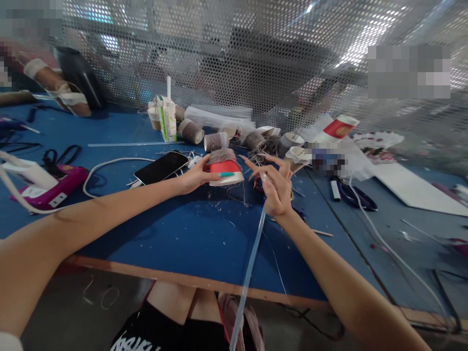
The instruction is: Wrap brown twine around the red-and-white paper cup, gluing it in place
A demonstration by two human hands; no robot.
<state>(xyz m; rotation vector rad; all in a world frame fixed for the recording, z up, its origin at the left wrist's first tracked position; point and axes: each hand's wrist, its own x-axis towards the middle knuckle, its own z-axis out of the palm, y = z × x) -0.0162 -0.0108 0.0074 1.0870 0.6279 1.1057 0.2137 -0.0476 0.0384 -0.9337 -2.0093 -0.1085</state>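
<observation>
Across the desk's [175,243] edge slants one stick [248,279]. Beside one phone [161,168], our left hand [193,177] clamps one cup [222,166]; right hand [275,187], fingers apart.

A black garment [168,331] bears white lettering [136,344] at seven o'clock; a white sleeve [9,342] shows at eight. The left hand [197,175] has a long teal thumbnail [227,174].

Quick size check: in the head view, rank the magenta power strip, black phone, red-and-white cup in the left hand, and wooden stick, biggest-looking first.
1. Magenta power strip
2. Black phone and held red-and-white cup: too alike to rank
3. Wooden stick, judging its visible part
</observation>
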